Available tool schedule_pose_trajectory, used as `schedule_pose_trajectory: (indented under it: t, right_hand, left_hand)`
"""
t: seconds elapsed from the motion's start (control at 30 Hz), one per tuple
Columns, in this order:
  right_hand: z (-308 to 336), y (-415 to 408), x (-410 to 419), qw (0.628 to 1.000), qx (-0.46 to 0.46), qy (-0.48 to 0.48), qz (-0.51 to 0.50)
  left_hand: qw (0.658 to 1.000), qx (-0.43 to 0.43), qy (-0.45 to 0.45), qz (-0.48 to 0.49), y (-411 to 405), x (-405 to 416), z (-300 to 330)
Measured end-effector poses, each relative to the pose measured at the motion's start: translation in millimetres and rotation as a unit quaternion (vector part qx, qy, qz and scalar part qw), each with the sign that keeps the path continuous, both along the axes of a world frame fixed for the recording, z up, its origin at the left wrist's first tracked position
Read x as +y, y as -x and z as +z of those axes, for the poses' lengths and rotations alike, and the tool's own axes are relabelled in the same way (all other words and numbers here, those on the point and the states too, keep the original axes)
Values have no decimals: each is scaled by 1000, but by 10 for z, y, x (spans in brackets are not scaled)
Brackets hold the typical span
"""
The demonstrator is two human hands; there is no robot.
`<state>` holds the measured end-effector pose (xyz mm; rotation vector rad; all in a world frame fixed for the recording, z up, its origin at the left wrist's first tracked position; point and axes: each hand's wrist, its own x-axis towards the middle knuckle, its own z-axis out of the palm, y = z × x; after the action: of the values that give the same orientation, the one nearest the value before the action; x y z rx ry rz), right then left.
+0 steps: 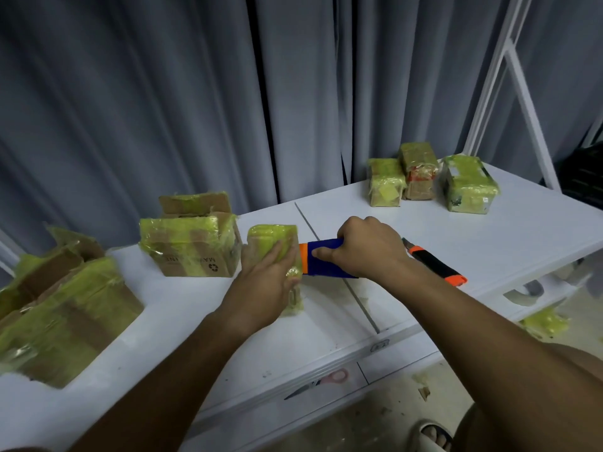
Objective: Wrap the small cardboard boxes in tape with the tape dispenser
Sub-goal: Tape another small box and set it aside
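A small cardboard box point(272, 238) covered in yellow-green tape stands on the white table point(489, 230) at the centre. My left hand point(266, 278) lies flat on its near face with fingers spread, pressing it down. My right hand point(365, 247) is closed around the blue and orange tape dispenser point(318, 257), which is held against the box's right side. The dispenser's roll and blade are hidden by my hand and the box.
Two larger taped boxes, one point(192, 246) behind the left hand and one point(62, 308) at the far left. Three taped small boxes point(427, 177) stand at the back right. A black and orange utility knife point(435, 264) lies right of my hand. Scissors point(321, 381) rest on a lower shelf. Grey curtain behind.
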<state>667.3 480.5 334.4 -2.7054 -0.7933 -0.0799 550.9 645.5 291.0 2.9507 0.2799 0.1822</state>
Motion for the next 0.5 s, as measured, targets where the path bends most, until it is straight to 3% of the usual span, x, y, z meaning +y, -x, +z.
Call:
schedule_pose_trajectory:
  t: [0.13,0.27,0.5]
  right_hand:
    - [130,-182,-141,999,-16,-21,-41]
    - [233,-388,-284,997,-19,-29,-75]
    - [312,-753,-338,994,-41,-25,-103]
  left_hand:
    - [999,-41,-30,-4,-313,-163,162]
    - [997,-66,26,-18,-678,-338,263]
    - [996,-86,35,-15,-1322,-472,250]
